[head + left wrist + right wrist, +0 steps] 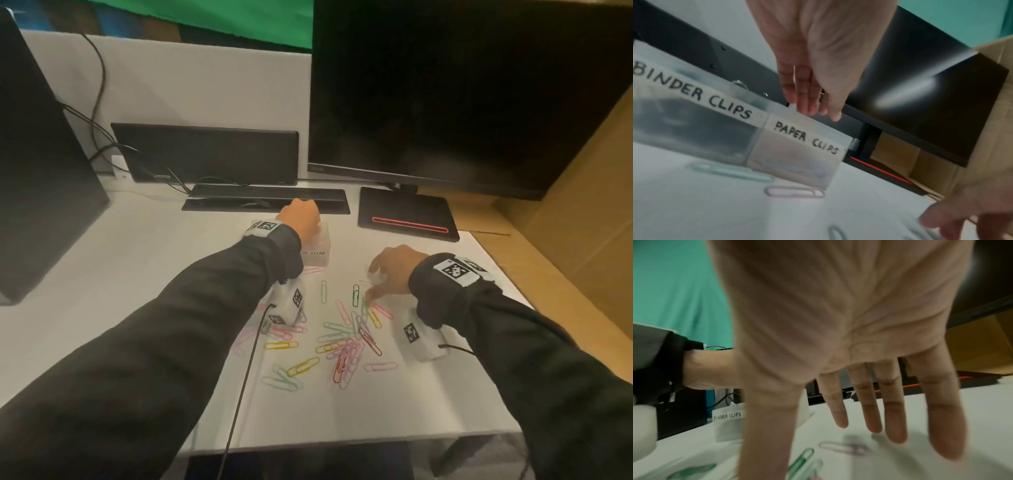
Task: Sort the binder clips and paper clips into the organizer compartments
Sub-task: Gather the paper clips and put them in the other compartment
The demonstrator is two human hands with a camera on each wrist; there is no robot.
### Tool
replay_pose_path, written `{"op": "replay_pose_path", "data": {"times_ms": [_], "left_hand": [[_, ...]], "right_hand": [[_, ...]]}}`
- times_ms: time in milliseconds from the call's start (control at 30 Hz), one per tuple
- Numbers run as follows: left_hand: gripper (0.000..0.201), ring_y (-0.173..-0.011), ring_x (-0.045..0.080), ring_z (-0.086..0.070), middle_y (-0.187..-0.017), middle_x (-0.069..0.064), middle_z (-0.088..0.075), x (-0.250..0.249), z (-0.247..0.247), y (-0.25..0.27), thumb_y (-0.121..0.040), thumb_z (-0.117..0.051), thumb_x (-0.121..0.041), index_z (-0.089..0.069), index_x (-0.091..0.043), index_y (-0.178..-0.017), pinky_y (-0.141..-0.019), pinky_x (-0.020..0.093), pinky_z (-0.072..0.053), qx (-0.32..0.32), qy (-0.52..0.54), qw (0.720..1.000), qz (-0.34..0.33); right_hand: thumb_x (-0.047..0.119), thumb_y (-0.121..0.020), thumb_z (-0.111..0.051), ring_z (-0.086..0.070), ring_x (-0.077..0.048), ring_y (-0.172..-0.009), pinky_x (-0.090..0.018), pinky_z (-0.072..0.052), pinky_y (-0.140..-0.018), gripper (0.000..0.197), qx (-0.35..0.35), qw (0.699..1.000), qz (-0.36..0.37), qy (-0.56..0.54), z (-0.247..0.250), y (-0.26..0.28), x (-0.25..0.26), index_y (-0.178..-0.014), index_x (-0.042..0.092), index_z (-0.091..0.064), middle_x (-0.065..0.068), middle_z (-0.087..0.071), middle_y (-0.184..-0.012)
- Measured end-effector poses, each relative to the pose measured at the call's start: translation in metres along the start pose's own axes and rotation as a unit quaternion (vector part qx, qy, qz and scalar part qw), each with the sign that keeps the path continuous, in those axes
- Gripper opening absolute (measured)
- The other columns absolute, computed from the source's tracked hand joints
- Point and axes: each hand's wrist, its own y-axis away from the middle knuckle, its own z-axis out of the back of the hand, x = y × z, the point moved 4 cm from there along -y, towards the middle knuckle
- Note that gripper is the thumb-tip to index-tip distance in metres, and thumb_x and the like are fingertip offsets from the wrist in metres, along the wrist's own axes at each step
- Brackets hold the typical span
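Left hand point(809, 78), fingers straight, is hovering over the paper-clip bin point(797, 155); right hand point(849, 337), spread open, is reaching for clips point(342, 342) mid-frame, likely scattering them.

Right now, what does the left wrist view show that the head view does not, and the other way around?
Only the left wrist view shows both organizer labels, BINDER CLIPS and PAPER CLIPS, and the left hand's straight fingers above the paper clips compartment. Only the head view shows the scattered pile of coloured paper clips and the right hand reaching down to it. Both show the organizer, the left hand over it, and the white table.
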Motion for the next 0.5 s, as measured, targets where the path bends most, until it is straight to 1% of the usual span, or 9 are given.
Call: {"op": "replay_pose_path", "data": {"times_ms": [67, 100, 167, 200, 267, 333, 433, 500], "left_hand": [[0.032, -0.115, 0.035, -0.056, -0.126, 0.015, -0.059, -0.003, -0.002, 0.006, -0.094, -0.052, -0.022, -0.063, -0.011, -0.122, -0.095, 0.041, -0.047, -0.019, -0.021, 0.999, -0.018], [0.034, -0.119, 0.033, -0.053, -0.127, 0.014, -0.057, -0.005, 0.000, 0.013, -0.095, -0.051, -0.023, -0.060, -0.012, -0.126, -0.097, 0.042, -0.046, -0.039, -0.023, 0.998, -0.035], [0.038, -0.123, 0.031, -0.048, -0.129, 0.013, -0.052, -0.007, 0.003, 0.032, -0.095, -0.051, -0.022, -0.055, -0.015, -0.132, -0.100, 0.043, -0.045, -0.060, -0.024, 0.996, -0.067], [0.037, -0.123, 0.030, -0.048, -0.129, 0.012, -0.051, -0.008, 0.003, 0.044, -0.094, -0.052, -0.023, -0.056, -0.017, -0.131, -0.099, 0.043, -0.045, -0.051, -0.028, 0.995, -0.078], [0.035, -0.122, 0.029, -0.048, -0.128, 0.009, -0.051, -0.004, -0.003, 0.068, -0.093, -0.055, -0.026, -0.059, -0.019, -0.127, -0.101, 0.042, -0.044, -0.002, -0.038, 0.995, -0.096], [0.034, -0.123, 0.026, -0.048, -0.130, 0.005, -0.050, 0.005, -0.012, 0.091, -0.092, -0.056, -0.029, -0.060, -0.021, -0.125, -0.103, 0.039, -0.042, 0.046, -0.057, 0.991, -0.108], [0.033, -0.122, 0.024, -0.049, -0.129, 0.004, -0.053, 0.026, -0.016, 0.114, -0.091, -0.057, -0.026, -0.059, -0.020, -0.123, -0.101, 0.036, -0.041, 0.063, -0.083, 0.990, -0.099], [0.036, -0.121, 0.023, -0.050, -0.129, 0.004, -0.053, 0.039, -0.014, 0.124, -0.090, -0.057, -0.024, -0.057, -0.021, -0.126, -0.101, 0.036, -0.044, 0.077, -0.085, 0.990, -0.078]], "right_hand": [[0.052, -0.074, -0.073, -0.042, -0.025, -0.131, -0.035, -0.035, -0.104, 0.078, 0.056, 0.998, 0.000, 0.034, -0.012, 0.011, -0.006, -0.140, 0.022, -0.043, -0.002, -0.044, -0.144], [0.051, -0.074, -0.073, -0.042, -0.026, -0.131, -0.036, -0.036, -0.102, 0.079, 0.072, 0.996, 0.003, 0.055, -0.017, 0.015, -0.006, -0.141, 0.022, -0.041, -0.003, -0.042, -0.144], [0.047, -0.074, -0.075, -0.047, -0.027, -0.124, -0.035, -0.039, -0.095, 0.072, 0.074, 0.994, 0.011, 0.074, -0.022, 0.019, -0.002, -0.135, 0.019, -0.046, -0.004, -0.046, -0.135], [0.044, -0.075, -0.076, -0.051, -0.027, -0.119, -0.034, -0.041, -0.091, 0.065, 0.069, 0.995, 0.013, 0.070, -0.025, 0.018, 0.002, -0.129, 0.016, -0.050, -0.005, -0.050, -0.130], [0.037, -0.075, -0.077, -0.060, -0.026, -0.106, -0.032, -0.047, -0.085, 0.051, 0.052, 0.997, 0.024, 0.054, -0.029, 0.015, 0.015, -0.116, 0.012, -0.059, -0.005, -0.060, -0.119], [0.030, -0.074, -0.078, -0.065, -0.025, -0.097, -0.032, -0.054, -0.082, 0.045, 0.027, 0.998, 0.040, 0.035, -0.034, 0.012, 0.031, -0.112, 0.011, -0.063, -0.006, -0.066, -0.111], [0.019, -0.079, -0.071, -0.066, -0.027, -0.094, -0.033, -0.056, -0.080, 0.036, 0.003, 0.998, 0.062, 0.015, -0.038, 0.010, 0.053, -0.113, 0.009, -0.064, -0.009, -0.066, -0.110], [0.020, -0.082, -0.066, -0.065, -0.028, -0.091, -0.032, -0.054, -0.077, 0.027, -0.017, 0.997, 0.069, -0.007, -0.036, 0.008, 0.060, -0.106, 0.008, -0.064, -0.011, -0.065, -0.112]]}}
